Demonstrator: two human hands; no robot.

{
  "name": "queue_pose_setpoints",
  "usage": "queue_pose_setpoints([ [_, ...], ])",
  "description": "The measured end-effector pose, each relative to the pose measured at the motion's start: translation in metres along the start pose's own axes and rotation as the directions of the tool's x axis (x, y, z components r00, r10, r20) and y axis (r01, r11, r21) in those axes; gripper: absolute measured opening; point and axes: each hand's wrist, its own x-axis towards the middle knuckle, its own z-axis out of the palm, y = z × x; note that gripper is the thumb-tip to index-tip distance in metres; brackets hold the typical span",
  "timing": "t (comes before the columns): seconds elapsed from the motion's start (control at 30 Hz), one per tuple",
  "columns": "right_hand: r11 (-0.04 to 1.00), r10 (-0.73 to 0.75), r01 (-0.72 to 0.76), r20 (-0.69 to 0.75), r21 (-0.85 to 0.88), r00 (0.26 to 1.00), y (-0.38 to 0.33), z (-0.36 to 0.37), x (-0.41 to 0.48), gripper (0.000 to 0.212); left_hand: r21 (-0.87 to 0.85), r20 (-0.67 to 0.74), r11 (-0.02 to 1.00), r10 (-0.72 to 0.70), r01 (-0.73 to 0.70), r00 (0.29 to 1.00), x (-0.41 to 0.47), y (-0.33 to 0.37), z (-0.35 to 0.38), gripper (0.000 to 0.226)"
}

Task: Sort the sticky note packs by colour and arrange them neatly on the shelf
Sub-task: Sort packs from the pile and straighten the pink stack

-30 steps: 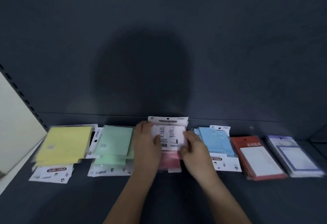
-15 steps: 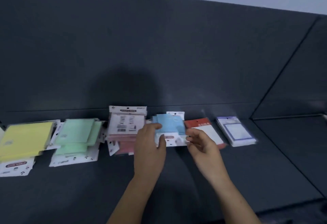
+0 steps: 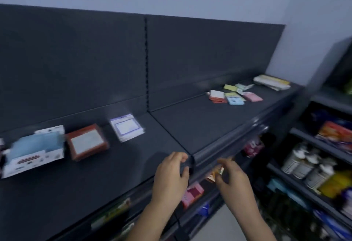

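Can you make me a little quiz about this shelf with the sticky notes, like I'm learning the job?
1. True or false: the left hand holds a sticky note pack.
2. Which one lies between the blue packs and the purple pack? A: green pack. B: red pack. C: yellow pack.
3. Fill in: the mixed pile of unsorted packs lies toward the far ___ end of the shelf.
Key: 1 false; 2 B; 3 right.
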Motion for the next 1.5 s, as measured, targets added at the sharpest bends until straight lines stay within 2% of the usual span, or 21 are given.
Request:
queue_pose_setpoints([
  [0.23,0.989,0.141,-0.145,-0.145,-0.014,0.979,0.066,-0.063,-0.006,0.036,-0.06,0.13,0.996,0.073,-0.066,0.989,0.024,0.055,0.079,0.022],
  [0.4,0.987,0.163,-0.162,-0.148,0.016,0.976,0.084,-0.072,0.026,0.033,-0.08,0.129,0.995,0.064,-0.054,0.99,0.063,0.06,0.109,0.021],
  [0.63,0.992,0.093,-0.106,-0.164,-0.07,0.982,0.119,-0.074,0.129,0.034,-0.099,0.152,0.995,0.031,-0.015,0.988,0.161,0.05,0.16,0.023],
  [0.9,0.993,0.09,-0.102,-0.166,-0.067,0.982,0.142,-0.087,0.254,0.034,-0.088,0.186,0.993,-0.066,0.084,0.98,0.28,0.047,0.207,0.027],
  [1.17,0.996,0.092,-0.092,-0.109,0.003,0.99,0.182,-0.083,0.334,0.033,-0.035,0.166,0.984,-0.168,0.176,0.972,0.346,0.041,0.252,0.031],
  [1.37,0.999,0.012,-0.012,-0.013,0.046,1.0,0.212,-0.083,0.425,0.035,0.006,0.05,0.966,-0.26,0.26,0.964,0.401,0.039,0.286,0.021],
  [1.5,0.998,-0.051,0.049,0.056,0.025,0.997,0.242,-0.09,0.489,0.032,0.054,-0.021,0.947,-0.316,0.316,0.949,0.439,0.052,0.321,0.033],
])
